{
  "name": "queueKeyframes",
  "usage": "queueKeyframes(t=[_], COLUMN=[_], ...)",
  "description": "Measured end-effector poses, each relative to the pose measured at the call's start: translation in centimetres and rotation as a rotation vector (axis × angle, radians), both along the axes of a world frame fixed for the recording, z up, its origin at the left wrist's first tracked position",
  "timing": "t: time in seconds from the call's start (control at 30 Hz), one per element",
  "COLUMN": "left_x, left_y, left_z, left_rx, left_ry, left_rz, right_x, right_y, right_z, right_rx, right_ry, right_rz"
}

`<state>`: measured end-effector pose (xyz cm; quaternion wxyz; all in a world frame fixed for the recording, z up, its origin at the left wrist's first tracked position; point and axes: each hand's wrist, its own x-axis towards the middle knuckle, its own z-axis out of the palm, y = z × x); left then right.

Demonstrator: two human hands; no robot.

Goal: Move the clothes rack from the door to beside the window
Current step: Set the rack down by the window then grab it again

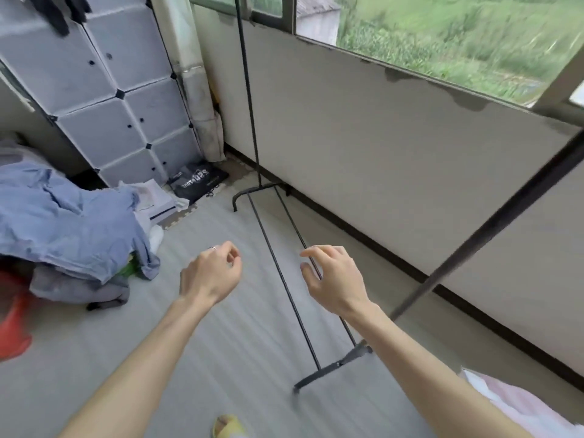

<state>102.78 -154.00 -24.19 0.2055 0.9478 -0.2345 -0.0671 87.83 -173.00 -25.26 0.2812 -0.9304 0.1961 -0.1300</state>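
Blue clothes pile (63, 222) on floor at left, left hand (210, 276) loosely curled and holding nothing, right hand (331, 279) open and empty, thin black clothes rack (275, 248) standing along wall under window (442, 36).

Beside the black clothes rack (278, 260), the floor (202, 343) is pale grey with fine stripes, the wall (395, 147) under the window is off-white above a dark skirting, and left of it lie blue clothes (63, 216) near a red tub (12, 330).
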Motion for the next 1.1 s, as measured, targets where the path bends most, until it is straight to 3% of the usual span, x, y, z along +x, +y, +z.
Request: queueKeyframes(t=[0.17, 0.5, 0.9, 1.1], left_x=[8.9, 27.5, 53.0, 65.0], left_y=[5.6, 11.2, -4.3, -11.9], left_z=[3.2, 5.0, 9.2, 12.9], left_rx=[-0.019, -0.005, -0.019, -0.072], left_ry=[-0.152, -0.086, -0.22, -0.198], left_rz=[-0.013, 0.106, -0.02, -0.064], right_x=[9.3, 28.3, 54.4, 66.2], right_y=[3.5, 4.2, -7.9, -14.2], right_z=[1.5, 5.9, 11.1, 15.8], right_rx=[-0.034, -0.031, 0.052, 0.051], right_ry=[0.019, -0.021, -0.212, -0.257], right_rz=[-0.052, -0.106, -0.139, -0.145])
